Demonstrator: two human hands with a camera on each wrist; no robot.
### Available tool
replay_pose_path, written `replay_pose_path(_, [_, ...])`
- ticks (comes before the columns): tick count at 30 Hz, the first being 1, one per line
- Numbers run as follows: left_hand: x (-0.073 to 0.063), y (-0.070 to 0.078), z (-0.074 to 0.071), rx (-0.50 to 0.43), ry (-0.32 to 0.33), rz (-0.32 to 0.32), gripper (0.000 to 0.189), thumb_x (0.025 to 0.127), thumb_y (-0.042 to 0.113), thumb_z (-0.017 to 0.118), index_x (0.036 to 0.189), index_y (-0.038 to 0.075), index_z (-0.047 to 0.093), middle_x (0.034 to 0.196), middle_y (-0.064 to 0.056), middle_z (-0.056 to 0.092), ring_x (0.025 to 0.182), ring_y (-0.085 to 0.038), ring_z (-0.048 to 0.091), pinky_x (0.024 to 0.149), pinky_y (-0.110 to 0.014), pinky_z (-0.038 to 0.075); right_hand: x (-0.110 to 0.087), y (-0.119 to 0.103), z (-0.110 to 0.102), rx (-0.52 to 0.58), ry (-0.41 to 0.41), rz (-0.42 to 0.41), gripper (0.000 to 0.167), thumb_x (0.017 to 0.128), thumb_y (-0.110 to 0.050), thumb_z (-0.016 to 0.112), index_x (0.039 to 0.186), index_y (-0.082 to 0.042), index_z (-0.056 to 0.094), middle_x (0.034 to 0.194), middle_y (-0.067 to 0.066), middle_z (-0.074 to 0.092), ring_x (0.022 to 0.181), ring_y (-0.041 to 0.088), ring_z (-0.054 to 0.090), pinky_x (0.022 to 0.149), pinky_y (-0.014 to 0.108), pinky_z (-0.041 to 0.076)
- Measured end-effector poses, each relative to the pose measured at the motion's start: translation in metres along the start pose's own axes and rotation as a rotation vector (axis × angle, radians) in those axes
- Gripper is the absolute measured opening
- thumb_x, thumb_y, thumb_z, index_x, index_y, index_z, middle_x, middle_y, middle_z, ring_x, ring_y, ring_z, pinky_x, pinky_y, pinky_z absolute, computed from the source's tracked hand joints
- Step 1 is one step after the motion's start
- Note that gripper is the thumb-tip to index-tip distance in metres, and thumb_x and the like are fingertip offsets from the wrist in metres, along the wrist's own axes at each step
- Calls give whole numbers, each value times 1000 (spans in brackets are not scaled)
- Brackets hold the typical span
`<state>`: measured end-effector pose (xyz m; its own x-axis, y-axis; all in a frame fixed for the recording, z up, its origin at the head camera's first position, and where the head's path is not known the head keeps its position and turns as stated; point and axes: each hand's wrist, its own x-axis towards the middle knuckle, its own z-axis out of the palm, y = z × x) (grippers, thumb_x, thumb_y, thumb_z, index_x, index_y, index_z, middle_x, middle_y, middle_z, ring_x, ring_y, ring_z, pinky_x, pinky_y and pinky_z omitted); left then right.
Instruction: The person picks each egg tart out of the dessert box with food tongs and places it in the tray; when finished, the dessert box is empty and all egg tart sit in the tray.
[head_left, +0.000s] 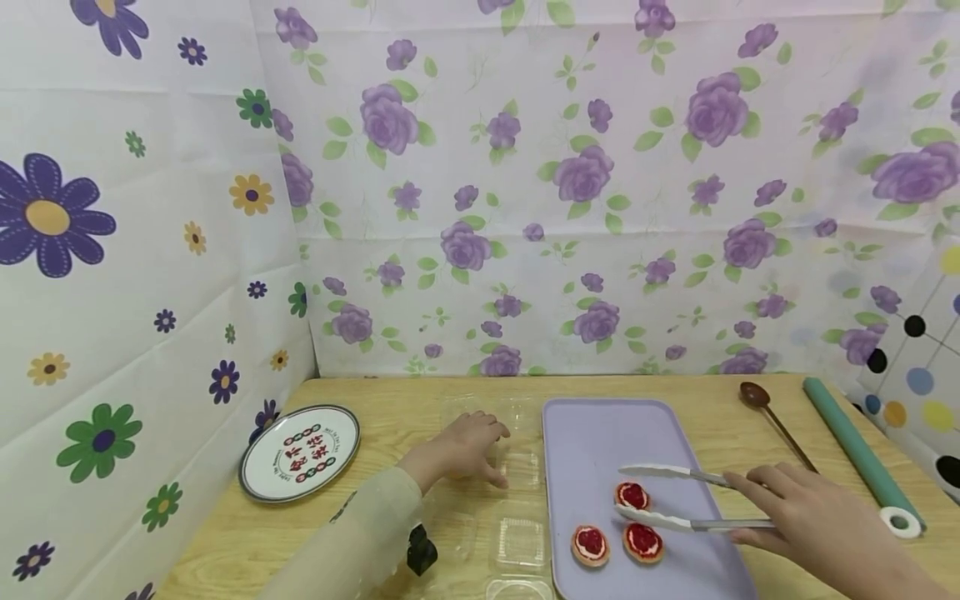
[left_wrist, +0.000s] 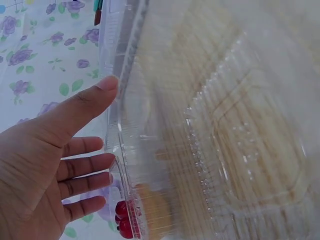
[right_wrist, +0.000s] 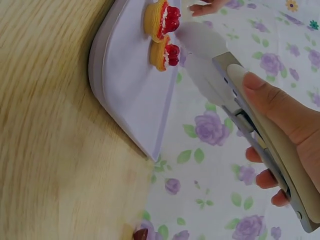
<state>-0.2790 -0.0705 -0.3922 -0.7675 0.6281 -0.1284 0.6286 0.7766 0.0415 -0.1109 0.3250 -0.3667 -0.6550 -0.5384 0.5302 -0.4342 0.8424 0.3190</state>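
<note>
My left hand is over the clear plastic containers, left of the lilac tray. In the left wrist view its thumb and fingers are extended, with the tips at the edge of a clear container. A berry-topped tart shows through the plastic there. My right hand grips a pair of tongs with pale tips, spread apart over the tray. Three tarts with red topping lie on the tray: one tart between the tong arms, another tart just below, and a third tart to the left.
The lilac tray lies on the wooden table. A white plate with red characters is at the left. To the right are a brown ladle and a green roll. Flowered cloth stands behind the table.
</note>
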Motion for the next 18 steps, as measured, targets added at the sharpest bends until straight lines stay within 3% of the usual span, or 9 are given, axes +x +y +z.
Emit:
replay_pose_path(8, [-6,-4,-6,-51,44,23,79,72,57,76,136,19,51,125,-1,60,115,-20,53,102,-41,42,3,5,-8,14,73,-24,63,65,-64,71,104,-16,74,82,-7,64,64,8,55,53,22,49])
replay_pose_path(13, [-15,-18,-12,-123,104,49,68,75,50,77,131,17,56,123,-4,60,116,-24,55,103,-46,43,11,7,-16,0,104,-12,62,67,-65,68,105,-16,74,83,-5,65,62,10,56,51,23,48])
replay_pose_path(18, [-31,-35,-18,-183,137,26,56,80,42,76,127,16,60,127,-6,59,119,-31,53,103,-51,42,25,8,-21,32,137,-24,61,74,-67,62,108,-18,73,85,-4,65,62,9,55,51,23,47])
